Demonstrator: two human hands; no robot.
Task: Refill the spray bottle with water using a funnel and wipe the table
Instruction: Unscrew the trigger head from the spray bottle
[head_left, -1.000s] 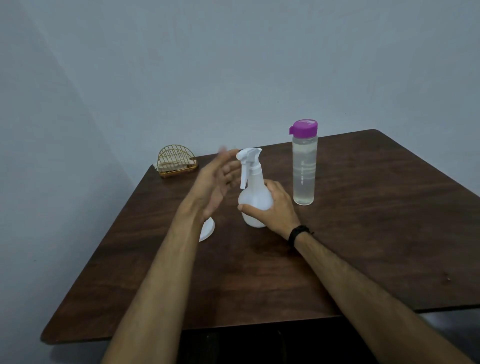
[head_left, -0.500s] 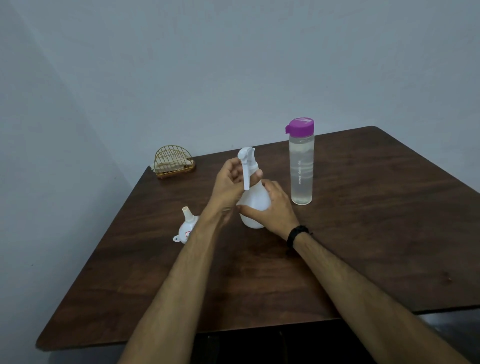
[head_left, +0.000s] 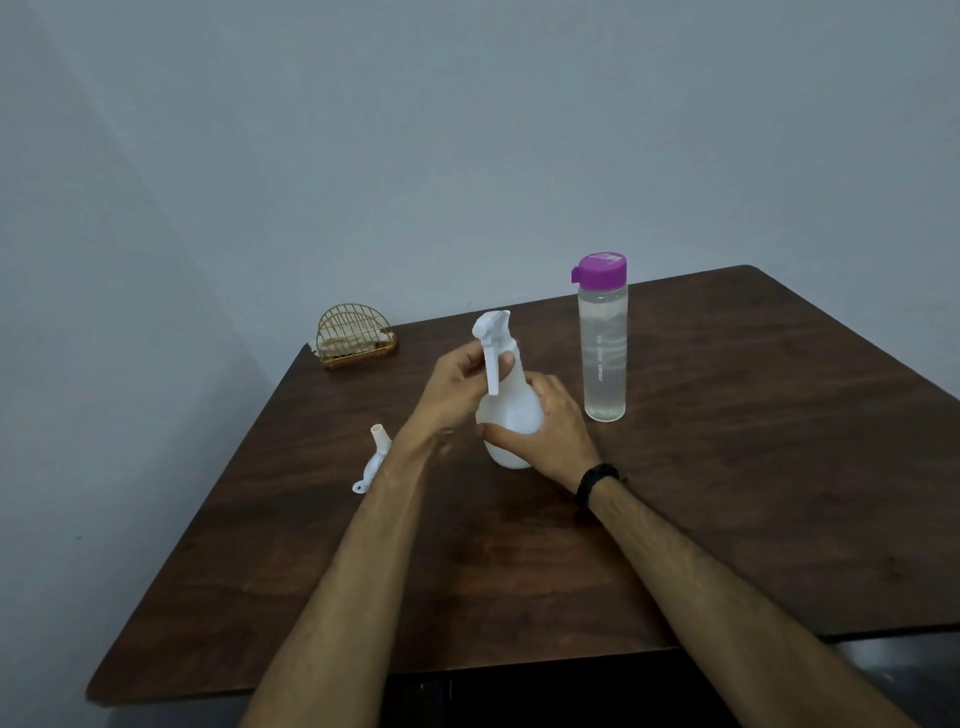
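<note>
On the table, both hands still grip the spray bottle, left hand at its neck, right hand round its body.

— Any writing to read here?
— Only on the clear water bottle with the purple cap: a line of small white letters runs down its side.
— Can you make out the words?
— No, the letters are too small and blurred to read.
— A mark on the cap?
— A pale patch on top, not legible.
</note>
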